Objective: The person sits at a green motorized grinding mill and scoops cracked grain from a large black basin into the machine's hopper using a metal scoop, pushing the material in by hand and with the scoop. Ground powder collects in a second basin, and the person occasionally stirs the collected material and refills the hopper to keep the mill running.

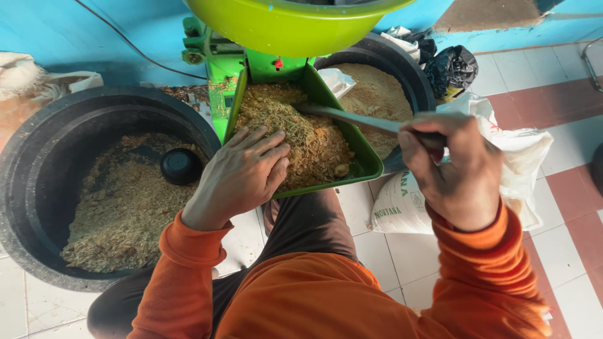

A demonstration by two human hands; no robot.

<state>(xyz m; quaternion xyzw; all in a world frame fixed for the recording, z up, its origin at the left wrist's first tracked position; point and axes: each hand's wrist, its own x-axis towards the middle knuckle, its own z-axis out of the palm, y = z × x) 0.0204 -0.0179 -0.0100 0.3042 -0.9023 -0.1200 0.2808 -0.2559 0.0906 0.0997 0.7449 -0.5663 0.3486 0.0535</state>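
Green plastic forms the chute tray (367,164) of a small grinding machine (217,69), and the tray is heaped with coarse, tan-and-orange shredded feed (301,135). The left hand (242,176) lies palm-down on the heap at the tray's near edge, fingers (267,143) spread slightly apart and pressed into the crumbly stuff. The right hand (455,166) is closed, fingers clamped around the handle of a grey stirring stick (352,118) whose far end is buried in the feed near the tray's upper part. Judging by how things lie, the work is well under way but not finished: the tray is still full, the large black tub on the left (38,188) holds only a shallow layer of the same coarse mix with a small black bowl (181,166) sitting in it, and the second black tub behind the tray (408,69) holds a finer, paler meal. A lime-green basin (289,25) sits atop the machine as a hopper. To the right, on the red-and-white tiled floor (565,220), leans a white woven sack (402,204) with green lettering and a small emblem on its lower face; its top is folded open. Farther back, by the blue wall (94,31), a crumpled black plastic bag (452,66) rests.
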